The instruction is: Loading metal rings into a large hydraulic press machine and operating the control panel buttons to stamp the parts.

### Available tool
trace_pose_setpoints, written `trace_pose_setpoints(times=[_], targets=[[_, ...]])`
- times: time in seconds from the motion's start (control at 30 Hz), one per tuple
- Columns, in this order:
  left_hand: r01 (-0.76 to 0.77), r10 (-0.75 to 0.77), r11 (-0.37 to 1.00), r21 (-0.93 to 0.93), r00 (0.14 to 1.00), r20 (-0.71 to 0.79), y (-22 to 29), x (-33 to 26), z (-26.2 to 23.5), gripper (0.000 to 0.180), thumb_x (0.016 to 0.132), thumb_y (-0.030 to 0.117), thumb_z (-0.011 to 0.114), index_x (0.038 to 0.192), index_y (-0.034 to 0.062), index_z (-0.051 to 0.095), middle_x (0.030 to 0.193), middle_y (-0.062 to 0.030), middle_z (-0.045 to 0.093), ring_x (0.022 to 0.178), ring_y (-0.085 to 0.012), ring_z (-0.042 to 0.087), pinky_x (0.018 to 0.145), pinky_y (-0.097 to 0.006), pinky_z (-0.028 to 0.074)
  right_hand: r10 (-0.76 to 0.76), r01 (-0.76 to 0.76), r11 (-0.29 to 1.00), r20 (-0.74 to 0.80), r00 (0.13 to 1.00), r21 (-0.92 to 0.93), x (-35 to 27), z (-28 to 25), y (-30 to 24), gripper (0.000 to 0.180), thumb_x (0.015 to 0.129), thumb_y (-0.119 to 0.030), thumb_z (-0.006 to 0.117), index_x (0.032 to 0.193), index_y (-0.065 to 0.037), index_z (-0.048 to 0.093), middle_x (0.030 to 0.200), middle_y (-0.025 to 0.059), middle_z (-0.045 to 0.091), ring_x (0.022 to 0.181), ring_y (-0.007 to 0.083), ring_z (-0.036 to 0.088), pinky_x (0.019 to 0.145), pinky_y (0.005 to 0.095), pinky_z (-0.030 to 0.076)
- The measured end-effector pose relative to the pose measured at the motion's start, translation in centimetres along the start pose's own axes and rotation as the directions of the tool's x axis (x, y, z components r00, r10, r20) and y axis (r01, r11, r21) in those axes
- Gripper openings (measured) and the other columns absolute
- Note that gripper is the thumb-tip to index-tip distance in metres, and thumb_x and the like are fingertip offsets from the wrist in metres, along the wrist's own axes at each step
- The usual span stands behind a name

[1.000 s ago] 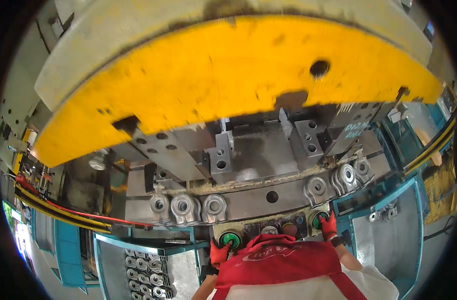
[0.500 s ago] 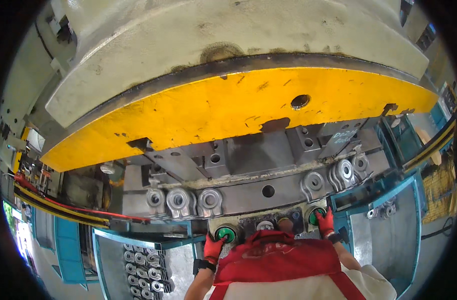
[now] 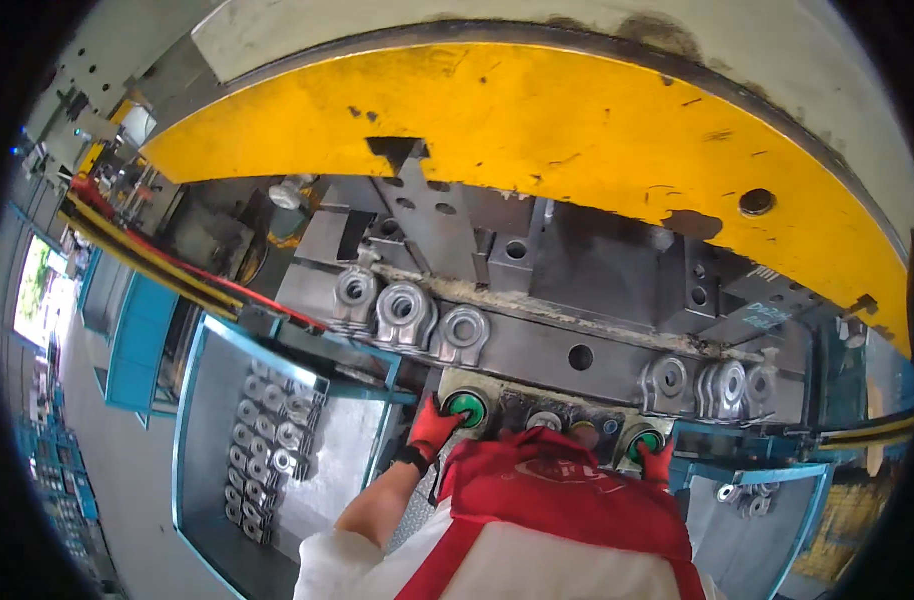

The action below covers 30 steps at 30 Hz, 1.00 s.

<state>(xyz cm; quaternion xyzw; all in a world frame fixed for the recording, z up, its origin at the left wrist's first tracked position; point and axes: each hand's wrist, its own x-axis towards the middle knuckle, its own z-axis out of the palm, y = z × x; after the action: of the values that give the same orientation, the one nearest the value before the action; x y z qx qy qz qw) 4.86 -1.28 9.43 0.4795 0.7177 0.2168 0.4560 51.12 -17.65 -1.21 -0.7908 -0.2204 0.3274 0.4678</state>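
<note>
Both my hands, in red gloves, are at the control panel on the front of a press. My left hand reaches to the left green push button, a finger lying on it. My right hand touches the right green push button with a fingertip or thumb; its other fingers are partly hidden. Neither hand holds anything. Stacks of ring-shaped metal parts stand on the ledge above the left button. More stacked metal parts stand on its right side.
The press's yellow upper plate spans the space above the steel die blocks. A blue-framed bin at left holds rows of metal parts. Another bin at right holds a few. A red-and-yellow bar runs along the left.
The view has swung left, showing more of the left bin and the floor. Both hands remain at the green buttons.
</note>
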Motion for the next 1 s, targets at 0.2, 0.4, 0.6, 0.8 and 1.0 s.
trace_pose_setpoints(times=[0.2,0.4,0.6,0.8,1.0], targets=[[-0.025,0.028,0.992,-0.123,0.999,0.023,-0.8,0.2,0.3,0.09,0.065,0.031,0.078,0.132,-0.0044,0.029,0.124,-0.0233,0.048,0.117,-0.0313,0.046,0.095,-0.035,0.038,-0.091,0.089,0.993,0.026,0.995,0.072,0.5,-0.4,1.0,0.097,0.065,-0.016,0.079,0.137,0.002,0.017,0.126,0.0156,0.041,0.112,0.0245,0.044,0.092,0.0351,0.04],[-0.016,0.016,1.0,-0.02,1.0,0.007,-1.3,0.6,0.4,0.089,0.065,0.031,0.077,0.131,-0.0043,0.03,0.123,-0.0234,0.049,0.116,-0.0312,0.047,0.095,-0.035,0.038,-0.08,0.079,0.989,-0.009,0.997,-0.126,-1.1,0.0,-2.5,0.096,0.066,-0.019,0.078,0.137,0.003,0.018,0.131,0.0165,0.036,0.118,0.0249,0.038,0.097,0.0345,0.035],[-0.07,0.07,0.997,-0.035,0.998,-0.004,-4.0,1.4,1.1,0.09,0.065,0.034,0.076,0.131,-0.0048,0.029,0.122,-0.0258,0.048,0.116,-0.032,0.047,0.094,-0.036,0.039,-0.001,0.0,0.998,-0.013,1.0,-0.067,-1.7,0.2,-3.4,0.097,0.064,-0.024,0.079,0.137,0.002,0.02,0.135,0.0201,0.032,0.123,0.029,0.034,0.101,0.0367,0.03],[-0.178,0.095,0.841,0.511,0.978,0.185,3.2,0.3,-1.6,0.068,0.07,0.05,0.065,0.111,-0.0005,0.045,0.1,-0.0281,0.058,0.096,-0.0406,0.056,0.081,-0.043,0.046,0.035,-0.034,0.995,0.008,0.999,-0.098,-1.5,0.1,-3.1,0.099,0.064,-0.024,0.078,0.137,0.004,0.018,0.136,0.0202,0.031,0.125,0.0283,0.032,0.103,0.0349,0.028],[-0.643,0.56,0.754,0.132,0.735,0.382,25.4,-4.2,-2.5,0.061,0.076,0.036,0.065,0.123,0.0027,0.046,0.104,-0.0212,0.06,0.097,-0.0344,0.058,0.081,-0.038,0.047,0.009,-0.01,0.992,-0.007,1.0,-0.124,-1.6,0.3,-2.9,0.106,0.059,-0.033,0.08,0.137,0.004,0.019,0.137,0.0236,0.031,0.127,0.0311,0.03,0.104,0.0364,0.026]])
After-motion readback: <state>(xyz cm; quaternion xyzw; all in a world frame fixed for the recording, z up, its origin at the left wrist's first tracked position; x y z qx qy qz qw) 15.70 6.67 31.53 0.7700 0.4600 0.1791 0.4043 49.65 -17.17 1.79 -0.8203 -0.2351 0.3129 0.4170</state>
